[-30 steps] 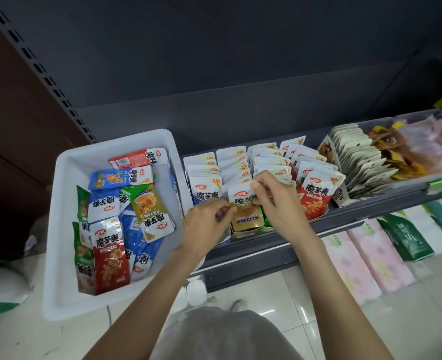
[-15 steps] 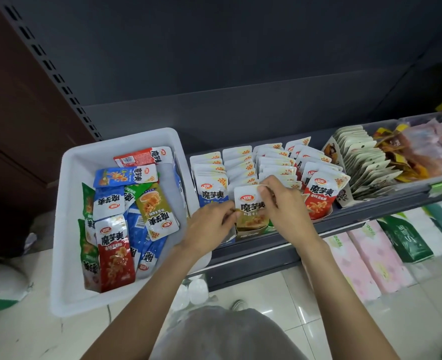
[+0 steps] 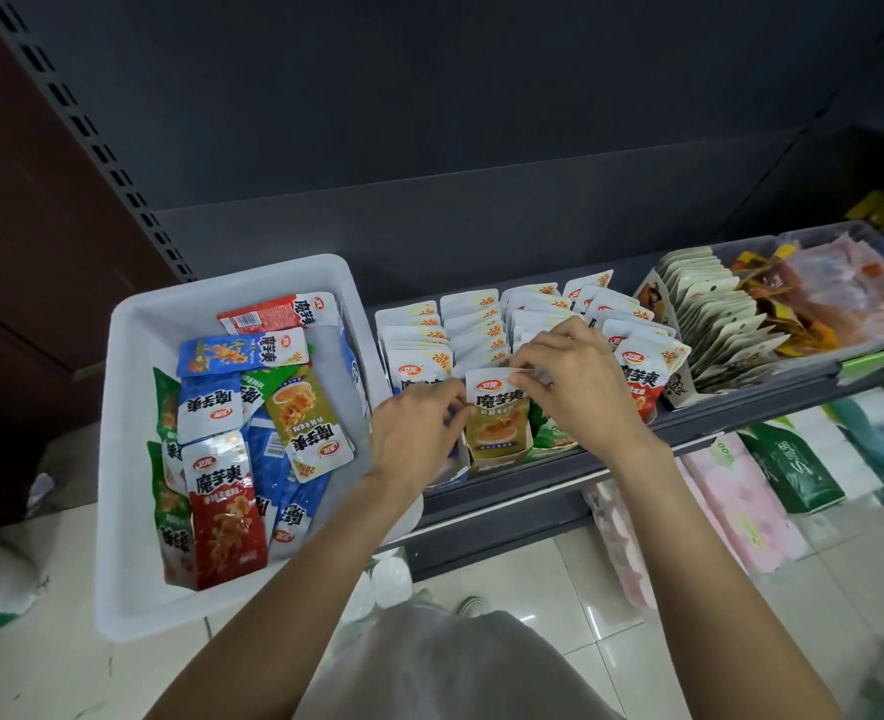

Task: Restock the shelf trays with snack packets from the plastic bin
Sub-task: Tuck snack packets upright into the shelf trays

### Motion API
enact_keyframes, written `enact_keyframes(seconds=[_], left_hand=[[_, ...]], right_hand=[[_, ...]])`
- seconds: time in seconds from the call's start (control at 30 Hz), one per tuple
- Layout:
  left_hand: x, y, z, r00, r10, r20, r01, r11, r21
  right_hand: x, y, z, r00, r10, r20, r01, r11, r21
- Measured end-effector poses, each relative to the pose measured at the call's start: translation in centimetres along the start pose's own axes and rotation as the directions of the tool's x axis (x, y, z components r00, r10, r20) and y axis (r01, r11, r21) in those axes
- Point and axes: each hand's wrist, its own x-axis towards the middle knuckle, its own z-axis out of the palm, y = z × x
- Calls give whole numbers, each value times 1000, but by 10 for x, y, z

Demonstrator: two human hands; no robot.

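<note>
Pinching yellow packet (image 3: 497,415) edges, both hands (image 3: 486,402) crowd tray front.

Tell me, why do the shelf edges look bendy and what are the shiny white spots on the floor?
Head view: the wide-angle lens bows the dark grey metal shelf near the frame edges; the bright spots are lamp glare on the glossy cream floor tiles; the pink tissue packs and lower right corner look smeared; the yellow snack packet stays sharp.
</note>
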Motion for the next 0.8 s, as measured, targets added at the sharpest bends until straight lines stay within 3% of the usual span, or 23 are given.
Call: enact_keyframes(seconds=[0.2,0.33,0.4,0.57,0.67,0.73,0.8], left_hand=[[-8,-1,6,988,-29,155,22,999,48],[-9,3,-8,995,-82,52,88,986,-142],[-8,1,-21,994,-104,-29,95,968,-232],[-29,-31,-62,940,-207,-273,102,930,-354],[-54,-78,-74,931,-251,-266,203,959,-196],[-66,-110,-76,959,-250,-136,258,965,42],[-71,-131,-76,943,-329,55,317,934,163]], right_hand=[[-2,-4,18,998,31,54,-25,993,-119],[-6,-7,22,996,93,1,-92,987,-130],[-8,-10,14,991,125,-57,-127,991,-48],[-8,-46,-3,974,172,-147,-111,929,354],[2,-83,9,1000,13,-20,-2,880,475],[13,-113,29,981,-124,149,34,866,498],[27,-144,59,920,-191,343,37,911,411]])
